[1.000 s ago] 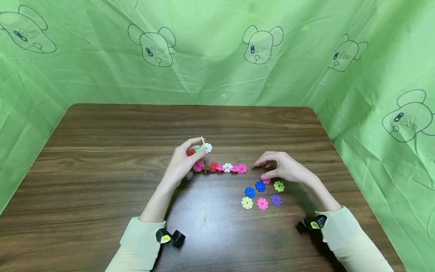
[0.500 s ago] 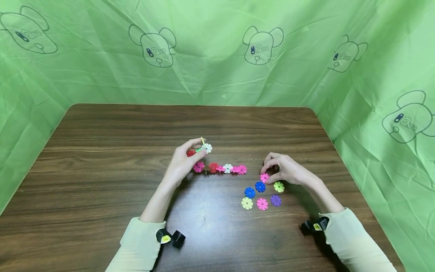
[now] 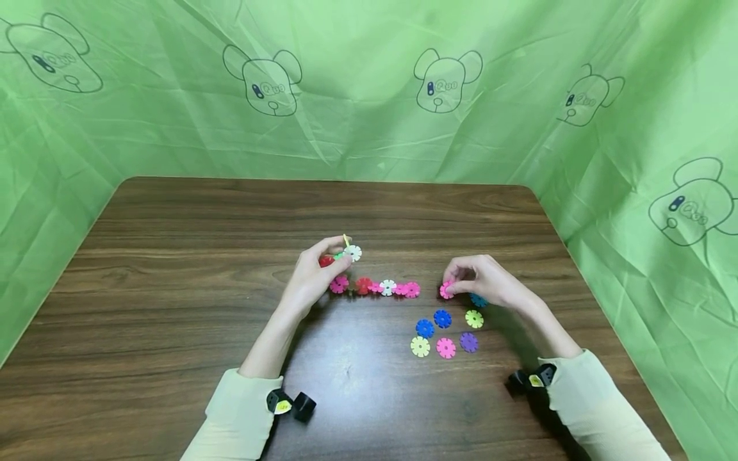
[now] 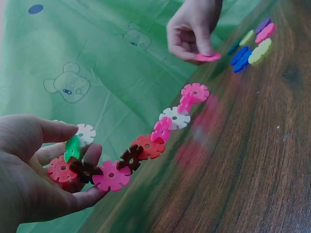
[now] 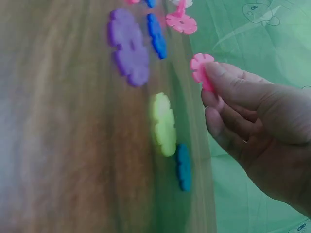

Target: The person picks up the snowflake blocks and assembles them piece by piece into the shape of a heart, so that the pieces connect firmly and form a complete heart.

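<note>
My left hand (image 3: pixel 311 275) grips one end of a chain of slotted snowflake discs (image 4: pixel 150 145), pink, red, brown, white and green. From the fingers the chain runs right, ending in a pink disc (image 4: pixel 195 92). A white disc (image 3: pixel 353 253) and a yellow one, seen edge-on, show at my left fingertips. To the right, my right hand (image 3: pixel 487 278) pinches a single pink snowflake disc (image 5: pixel 199 68) between thumb and fingers. That disc is off the table, apart from the chain's end. Below the right hand, a teal disc (image 3: pixel 478 299) is partly covered by it.
Loose discs lie on the wooden table (image 3: pixel 173 307) in front of my right hand: two blue (image 3: pixel 442 318), a yellow-green (image 3: pixel 475 319), a pale yellow (image 3: pixel 420 347), a pink (image 3: pixel 446 348) and a purple (image 3: pixel 469 342). Green cloth (image 3: pixel 357 141) hangs behind the table and at its sides.
My right hand has closed its fingers on the pink disc and lifted it away from the blue discs. The teal disc has come into sight. The left hand stays nearly still.
</note>
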The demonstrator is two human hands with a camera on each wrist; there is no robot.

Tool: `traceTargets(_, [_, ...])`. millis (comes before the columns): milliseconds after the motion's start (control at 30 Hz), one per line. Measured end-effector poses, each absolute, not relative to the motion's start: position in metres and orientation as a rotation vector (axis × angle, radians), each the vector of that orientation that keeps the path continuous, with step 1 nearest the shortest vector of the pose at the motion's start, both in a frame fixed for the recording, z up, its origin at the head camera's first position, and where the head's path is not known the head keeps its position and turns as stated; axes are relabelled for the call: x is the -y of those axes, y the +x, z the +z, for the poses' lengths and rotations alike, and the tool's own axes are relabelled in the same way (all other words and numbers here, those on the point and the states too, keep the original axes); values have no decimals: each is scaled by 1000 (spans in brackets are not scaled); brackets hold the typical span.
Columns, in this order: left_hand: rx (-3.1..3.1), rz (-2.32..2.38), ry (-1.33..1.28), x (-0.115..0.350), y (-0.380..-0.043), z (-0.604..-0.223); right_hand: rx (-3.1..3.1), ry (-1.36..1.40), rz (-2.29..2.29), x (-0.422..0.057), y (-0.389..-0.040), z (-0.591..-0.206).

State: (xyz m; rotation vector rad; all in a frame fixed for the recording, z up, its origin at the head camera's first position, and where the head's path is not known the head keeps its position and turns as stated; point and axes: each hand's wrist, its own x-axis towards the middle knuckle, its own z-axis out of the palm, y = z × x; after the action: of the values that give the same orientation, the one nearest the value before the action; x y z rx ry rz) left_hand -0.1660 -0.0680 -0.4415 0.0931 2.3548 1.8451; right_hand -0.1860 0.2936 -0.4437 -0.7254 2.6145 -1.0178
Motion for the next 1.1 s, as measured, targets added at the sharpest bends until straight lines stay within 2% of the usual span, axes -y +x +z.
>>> traceTargets(600, [-2338,1909,108,64,-165,-443,-2581,-711,-1403,-223,-214,-399])
traceTargets(1100, [-2390,1928,148,61,-166,-445,-2474,-918,-1584,-148,-229,-382])
